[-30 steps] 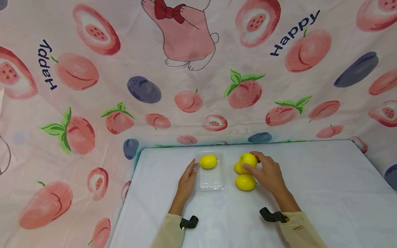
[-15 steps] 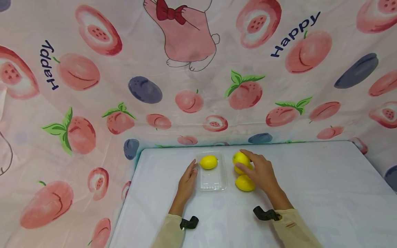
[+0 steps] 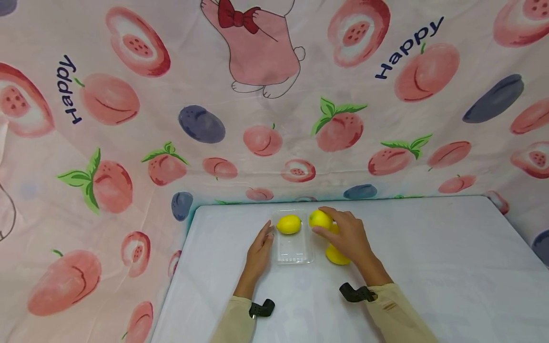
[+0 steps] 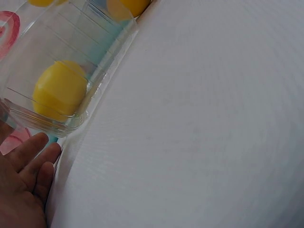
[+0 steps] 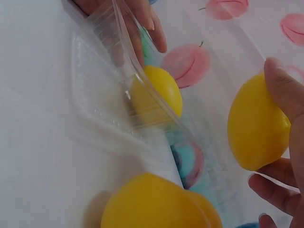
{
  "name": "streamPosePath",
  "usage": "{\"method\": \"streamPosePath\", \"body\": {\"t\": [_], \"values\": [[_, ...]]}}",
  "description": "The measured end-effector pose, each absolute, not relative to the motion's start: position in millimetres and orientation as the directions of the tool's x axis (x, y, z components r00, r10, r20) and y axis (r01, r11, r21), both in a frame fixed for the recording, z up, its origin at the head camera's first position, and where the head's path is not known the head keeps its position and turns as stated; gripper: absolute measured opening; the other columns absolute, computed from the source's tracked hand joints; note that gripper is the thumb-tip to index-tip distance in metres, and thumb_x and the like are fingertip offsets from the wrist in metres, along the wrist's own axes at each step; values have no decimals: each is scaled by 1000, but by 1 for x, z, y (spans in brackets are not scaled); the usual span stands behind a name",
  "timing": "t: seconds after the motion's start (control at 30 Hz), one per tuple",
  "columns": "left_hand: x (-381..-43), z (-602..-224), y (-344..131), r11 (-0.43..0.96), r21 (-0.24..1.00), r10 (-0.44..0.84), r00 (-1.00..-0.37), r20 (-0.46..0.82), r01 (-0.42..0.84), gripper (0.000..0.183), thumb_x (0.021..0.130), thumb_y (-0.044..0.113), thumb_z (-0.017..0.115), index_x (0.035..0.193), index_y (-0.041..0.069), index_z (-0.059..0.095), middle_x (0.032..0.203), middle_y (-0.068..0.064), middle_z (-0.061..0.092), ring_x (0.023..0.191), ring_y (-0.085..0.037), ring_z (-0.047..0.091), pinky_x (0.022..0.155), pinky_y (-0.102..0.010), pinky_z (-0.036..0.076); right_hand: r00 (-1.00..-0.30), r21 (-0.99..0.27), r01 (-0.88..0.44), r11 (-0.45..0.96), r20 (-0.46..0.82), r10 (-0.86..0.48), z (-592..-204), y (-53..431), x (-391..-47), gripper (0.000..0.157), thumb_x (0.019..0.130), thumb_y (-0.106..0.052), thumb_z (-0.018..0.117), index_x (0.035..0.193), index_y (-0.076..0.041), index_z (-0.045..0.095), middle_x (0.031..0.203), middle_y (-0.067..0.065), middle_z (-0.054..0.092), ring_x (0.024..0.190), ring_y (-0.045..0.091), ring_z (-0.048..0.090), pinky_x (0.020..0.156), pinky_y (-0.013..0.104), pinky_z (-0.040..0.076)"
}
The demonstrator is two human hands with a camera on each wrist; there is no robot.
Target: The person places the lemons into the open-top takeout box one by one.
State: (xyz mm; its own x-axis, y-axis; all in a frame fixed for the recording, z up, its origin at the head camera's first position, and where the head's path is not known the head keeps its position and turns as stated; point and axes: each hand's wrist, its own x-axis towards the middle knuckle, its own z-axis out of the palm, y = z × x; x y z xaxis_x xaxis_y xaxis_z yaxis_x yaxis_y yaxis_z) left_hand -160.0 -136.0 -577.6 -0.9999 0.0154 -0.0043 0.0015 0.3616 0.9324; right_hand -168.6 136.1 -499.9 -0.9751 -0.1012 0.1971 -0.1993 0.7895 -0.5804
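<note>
My right hand [image 3: 349, 237] grips a yellow lemon [image 5: 259, 124] between thumb and fingers, raised beside the right edge of a clear plastic box [image 3: 295, 250]. One lemon [image 3: 289, 224] lies inside the box at its far end. Two more lemons sit on the table right of the box, a near one [image 3: 337, 255] and another [image 3: 334, 230] partly hidden behind my right hand. My left hand [image 3: 259, 248] stays at the box's left side, its fingers extended along the wall. In the left wrist view those fingers [image 4: 35, 154] appear right by the box's corner.
A white cloth covers the table [image 3: 450, 257]. Behind it hangs a pink curtain [image 3: 257, 109] printed with fruit. A dark camera mount sits on each wrist, the left one [image 3: 261, 308] and the right one [image 3: 357, 292].
My right hand has moved left with the lemon, from above the loose lemons to the box's right edge. The left hand and the box have stayed put.
</note>
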Motion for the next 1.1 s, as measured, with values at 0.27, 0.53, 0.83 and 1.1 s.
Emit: {"method": "streamPosePath", "body": {"t": [0.27,0.53,0.83,1.1], "values": [[-160,-577,-137,355,935,25,-1000,-3,6,49,109,40,45,158,36,38,152,4,54,138,-24,54,119,-51,38,-953,-534,-276,800,263,-153,-503,117,-172,64,86,-63,71,140,-30,61,129,-1,71,112,32,60,94,56,45],[-160,-579,-137,352,936,26,-1000,7,16,49,109,41,45,158,36,38,153,3,54,138,-25,53,119,-51,37,-953,-515,-274,812,262,-156,-508,99,-172,65,83,-64,75,138,-32,62,129,-1,71,115,31,59,94,54,45],[-161,-579,-138,350,937,27,-1000,11,19,49,109,39,46,158,34,39,152,3,55,138,-26,53,119,-52,38,-942,-506,-304,807,286,-175,-513,86,-172,62,83,-61,76,137,-33,63,125,0,73,116,28,57,94,55,47],[-161,-579,-138,349,937,29,-1000,9,19,50,109,40,46,158,33,39,152,3,54,139,-26,53,119,-52,39,-944,-475,-307,825,265,-199,-515,75,-171,65,83,-64,75,139,-34,63,126,2,71,118,28,56,92,54,49]]}}
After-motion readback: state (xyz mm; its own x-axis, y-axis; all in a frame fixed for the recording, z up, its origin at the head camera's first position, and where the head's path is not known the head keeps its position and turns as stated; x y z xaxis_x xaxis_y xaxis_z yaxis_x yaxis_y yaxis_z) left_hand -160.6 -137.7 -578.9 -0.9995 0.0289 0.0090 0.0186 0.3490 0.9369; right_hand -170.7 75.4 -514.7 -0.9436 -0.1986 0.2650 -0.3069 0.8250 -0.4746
